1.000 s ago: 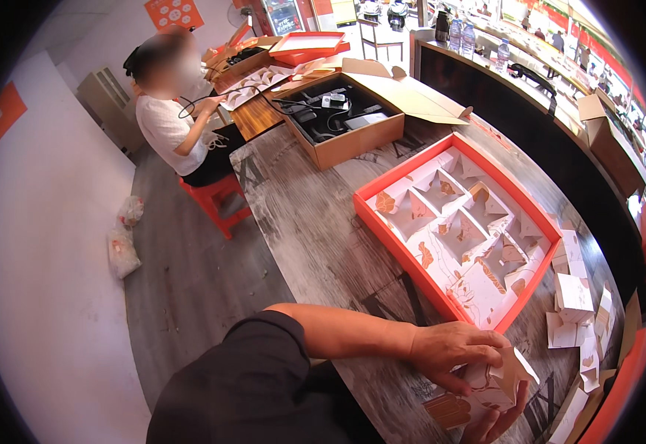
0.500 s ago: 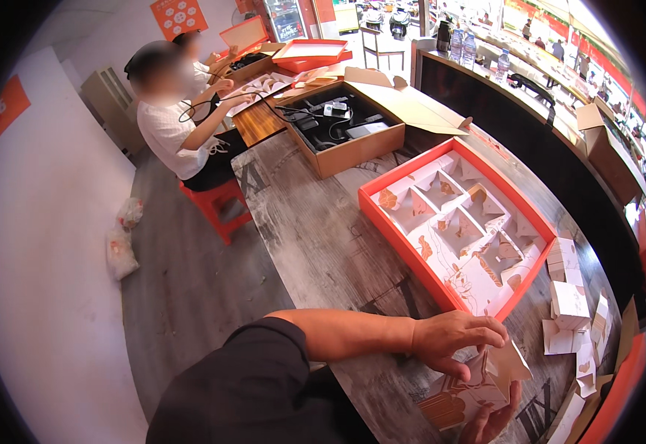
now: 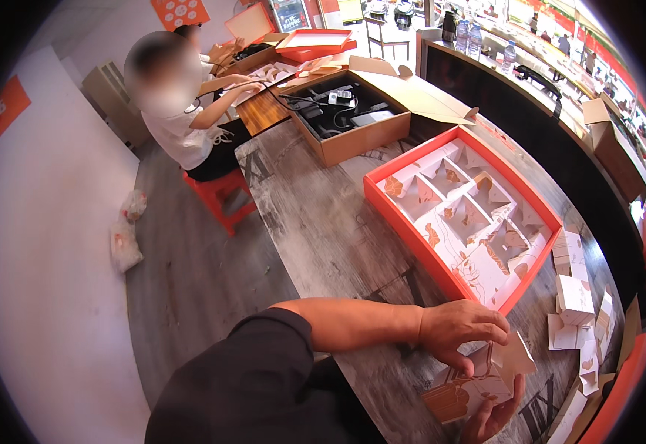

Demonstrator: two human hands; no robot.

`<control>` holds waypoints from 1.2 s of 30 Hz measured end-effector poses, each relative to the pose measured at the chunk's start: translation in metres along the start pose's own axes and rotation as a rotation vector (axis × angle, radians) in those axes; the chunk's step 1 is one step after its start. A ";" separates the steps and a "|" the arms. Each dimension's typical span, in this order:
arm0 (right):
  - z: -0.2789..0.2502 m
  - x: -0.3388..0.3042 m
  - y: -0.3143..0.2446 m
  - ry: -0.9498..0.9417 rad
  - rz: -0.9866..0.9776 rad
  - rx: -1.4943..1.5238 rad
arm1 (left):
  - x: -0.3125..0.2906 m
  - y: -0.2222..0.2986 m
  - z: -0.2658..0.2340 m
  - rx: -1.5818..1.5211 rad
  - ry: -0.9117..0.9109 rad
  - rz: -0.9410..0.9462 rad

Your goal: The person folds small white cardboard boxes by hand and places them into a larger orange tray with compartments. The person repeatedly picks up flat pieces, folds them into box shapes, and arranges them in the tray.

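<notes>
My left hand (image 3: 452, 329) reaches across in front of me, its fingers over the top of a small white cardboard box (image 3: 475, 388) with orange line print, the thumb pressing near its middle. From below, my right hand (image 3: 495, 420) grips the same box along its right edge. The box is partly folded, with a flap (image 3: 517, 357) standing up on the right. Just beyond my hands lies a large red tray-like box (image 3: 415, 255). Inside it, a white printed insert (image 3: 441, 237) has several square openings.
Several folded white cartons (image 3: 574, 300) lie along the table's right side. Farther back, a brown cardboard box (image 3: 352, 144) holds black devices and cables. At the far left a person in white (image 3: 175, 133) sits on a red stool (image 3: 223, 200). The wooden table (image 3: 315, 229) ends at my left.
My left thumb and fingers have shifted slightly on the small box, and both hands still hold it. The whole view has shifted a little. The seated person's head has tilted lower.
</notes>
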State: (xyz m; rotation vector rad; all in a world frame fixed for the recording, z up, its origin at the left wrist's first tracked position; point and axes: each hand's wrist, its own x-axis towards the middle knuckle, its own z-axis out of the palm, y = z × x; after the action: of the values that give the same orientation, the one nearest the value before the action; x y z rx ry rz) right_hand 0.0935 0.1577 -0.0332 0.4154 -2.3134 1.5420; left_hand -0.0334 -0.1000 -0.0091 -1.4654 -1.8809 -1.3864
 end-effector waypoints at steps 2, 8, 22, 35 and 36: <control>0.002 0.004 0.000 0.013 0.008 0.021 | 0.001 -0.004 -0.004 0.017 -0.017 0.019; 0.001 0.004 -0.007 0.009 0.001 0.058 | 0.001 0.000 -0.002 0.001 0.014 0.016; -0.003 0.002 -0.008 0.005 -0.042 -0.036 | 0.008 0.007 -0.015 0.413 0.258 -0.057; 0.005 0.003 -0.016 0.026 -0.066 0.003 | 0.006 0.001 -0.015 0.565 0.152 -0.128; 0.006 0.003 -0.018 0.027 -0.064 -0.015 | 0.007 0.000 -0.014 0.580 0.151 -0.126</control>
State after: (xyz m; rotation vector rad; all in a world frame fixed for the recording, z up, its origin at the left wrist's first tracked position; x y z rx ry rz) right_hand 0.0977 0.1454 -0.0191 0.4573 -2.2675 1.4901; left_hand -0.0392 -0.1087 0.0024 -0.9446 -2.0663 -0.8545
